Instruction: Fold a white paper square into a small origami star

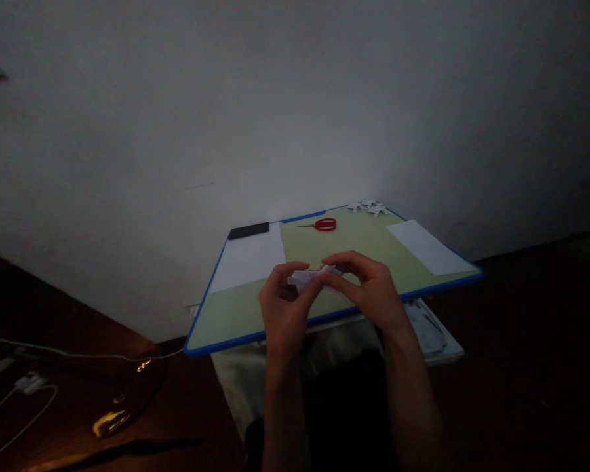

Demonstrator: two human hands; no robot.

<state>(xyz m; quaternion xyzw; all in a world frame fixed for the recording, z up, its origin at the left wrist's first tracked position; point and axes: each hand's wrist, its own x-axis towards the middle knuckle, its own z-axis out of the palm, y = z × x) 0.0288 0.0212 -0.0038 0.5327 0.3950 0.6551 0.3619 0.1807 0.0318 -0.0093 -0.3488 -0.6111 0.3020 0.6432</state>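
A small piece of folded white paper is held up between my two hands, above the near edge of the table. My left hand pinches its left part between thumb and fingers. On the other side, my right hand grips the paper's right end, thumb and fingertips pressed together. The fingers partly cover the paper, so its full shape is hidden. Beyond the hands, red-handled scissors lie with their blades pointing left.
The pale green table has a blue rim and stands against a wall. White paper sheets lie at left, with a dark flat object at their far edge. More white paper lies right. Several folded paper pieces are piled at the far corner.
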